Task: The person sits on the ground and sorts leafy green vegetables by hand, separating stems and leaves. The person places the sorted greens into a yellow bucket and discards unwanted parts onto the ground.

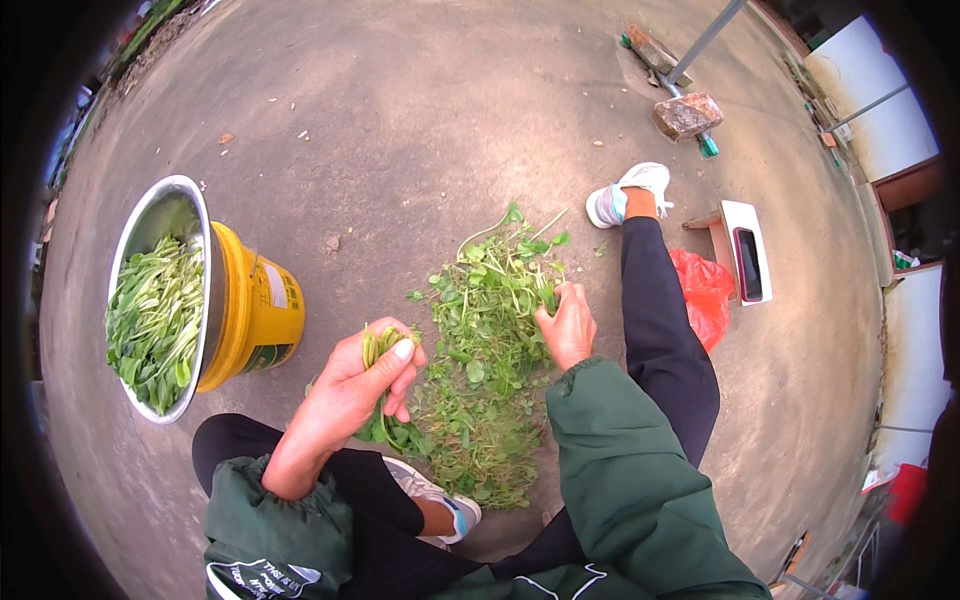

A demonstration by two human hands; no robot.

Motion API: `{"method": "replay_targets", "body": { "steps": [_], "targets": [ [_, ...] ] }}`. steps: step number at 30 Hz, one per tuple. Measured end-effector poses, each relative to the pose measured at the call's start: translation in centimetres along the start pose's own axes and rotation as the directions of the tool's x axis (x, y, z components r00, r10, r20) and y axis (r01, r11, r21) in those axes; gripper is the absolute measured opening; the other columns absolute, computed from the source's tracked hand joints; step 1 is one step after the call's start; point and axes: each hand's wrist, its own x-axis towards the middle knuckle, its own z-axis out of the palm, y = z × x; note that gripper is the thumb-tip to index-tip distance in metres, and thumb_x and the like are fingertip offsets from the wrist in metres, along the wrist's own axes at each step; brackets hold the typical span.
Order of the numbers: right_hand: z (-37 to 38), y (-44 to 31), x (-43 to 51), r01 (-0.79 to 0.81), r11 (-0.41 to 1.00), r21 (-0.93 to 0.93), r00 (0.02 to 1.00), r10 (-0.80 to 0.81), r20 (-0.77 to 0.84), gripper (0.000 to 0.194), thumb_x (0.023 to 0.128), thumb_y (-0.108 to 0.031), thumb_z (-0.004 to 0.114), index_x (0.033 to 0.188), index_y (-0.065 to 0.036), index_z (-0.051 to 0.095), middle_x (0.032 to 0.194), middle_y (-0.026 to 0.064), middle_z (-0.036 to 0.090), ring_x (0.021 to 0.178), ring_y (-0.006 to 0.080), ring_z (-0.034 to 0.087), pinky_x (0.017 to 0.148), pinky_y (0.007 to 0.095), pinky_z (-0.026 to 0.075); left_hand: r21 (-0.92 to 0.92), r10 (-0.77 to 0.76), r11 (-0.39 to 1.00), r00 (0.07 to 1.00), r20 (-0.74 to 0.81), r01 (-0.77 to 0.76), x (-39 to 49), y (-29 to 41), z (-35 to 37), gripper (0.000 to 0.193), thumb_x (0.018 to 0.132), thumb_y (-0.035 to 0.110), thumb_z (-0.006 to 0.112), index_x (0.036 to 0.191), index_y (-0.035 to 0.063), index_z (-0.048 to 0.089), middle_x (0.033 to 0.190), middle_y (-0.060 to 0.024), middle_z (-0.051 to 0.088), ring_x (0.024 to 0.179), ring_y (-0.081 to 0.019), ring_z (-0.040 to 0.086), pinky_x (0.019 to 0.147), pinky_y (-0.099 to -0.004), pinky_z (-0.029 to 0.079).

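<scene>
My left hand [375, 367] is closed around a bunch of leafy green stems [379, 345]. Cut stem ends show above its thumb, and leaves hang below its fingers. A loose heap of leafy greens [480, 345] lies on the concrete ground between my feet. My right hand [570, 322] is at the heap's right edge, fingers curled and touching leaves; whether it grips any is hidden. To the left, a wide metal basin [193, 195] with trimmed greens [161, 315] in it rests tilted on a yellow plastic bucket [259, 300].
Beside my right leg sit a red plastic bag [701, 292] and a small stool [761, 255] bearing a smartphone [748, 262]. Farther off, bricks [686, 116] weigh down the foot of a metal pole stand [705, 41]. A white wall with a doorway [915, 225] runs along the right.
</scene>
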Motion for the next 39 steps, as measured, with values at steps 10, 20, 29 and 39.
{"method": "replay_targets", "body": {
  "steps": [10, 20, 29, 39],
  "targets": [
    [-0.2, -1.6, -5.3, 0.359, 0.929, 0.091, 0.8, -0.357, 0.483, 0.04, 0.079, -0.014, 0.071, 0.115, -0.007, 0.054, 0.108, 0.0151, 0.056, 0.099, 0.0361, 0.059, 0.076, 0.045, 0.049, 0.064, 0.032, 0.997, 0.999, 0.003, -0.032, 0.1, -0.5, -0.1, 0.023, 0.103, 0.024, 0.044, 0.094, 0.0041, 0.053, 0.067, 0.0027, 0.043, 0.054, -0.0058, 0.041, 0.053, -0.0241, 0.047],
    [1.0, 2.3, -1.4, -0.076, 0.995, 0.061, 0.939, 0.051, 0.339, 0.026, 0.087, -0.03, 0.065, 0.079, -0.005, 0.061, 0.074, 0.0193, 0.064, 0.076, 0.04, 0.062, 0.068, 0.0494, 0.047, 0.062, 0.006, 0.998, 0.998, -0.057, -0.003, 0.6, -1.0, -0.4, 0.023, 0.103, 0.025, 0.045, 0.094, 0.005, 0.052, 0.067, 0.0033, 0.041, 0.053, -0.0051, 0.038, 0.052, -0.0233, 0.046],
    [2.3, 3.3, -0.9, -0.134, 0.981, 0.141, 0.954, 0.089, 0.286, 0.016, 0.083, -0.014, 0.064, 0.098, -0.007, 0.061, 0.09, 0.0133, 0.067, 0.085, 0.0328, 0.065, 0.073, 0.0437, 0.05, 0.032, -0.004, 0.999, 0.998, -0.063, 0.006, 0.5, -0.8, -0.2, 0.023, 0.103, 0.026, 0.045, 0.094, 0.0054, 0.051, 0.066, 0.0039, 0.039, 0.052, -0.0047, 0.036, 0.046, -0.0219, 0.04],
    [7.7, 2.7, 4.7, 0.025, 0.936, 0.351, 0.991, -0.069, 0.111, 0.01, 0.085, -0.011, 0.062, 0.091, -0.004, 0.067, 0.081, 0.0121, 0.066, 0.071, 0.0232, 0.065, 0.065, 0.0363, 0.051, 0.034, -0.061, 0.997, 0.997, -0.055, 0.063, 0.6, -0.8, 0.1, 0.02, 0.101, 0.024, 0.05, 0.092, 0.0065, 0.048, 0.066, 0.0044, 0.038, 0.053, -0.0049, 0.033, 0.046, -0.0219, 0.035]
  ]
}}
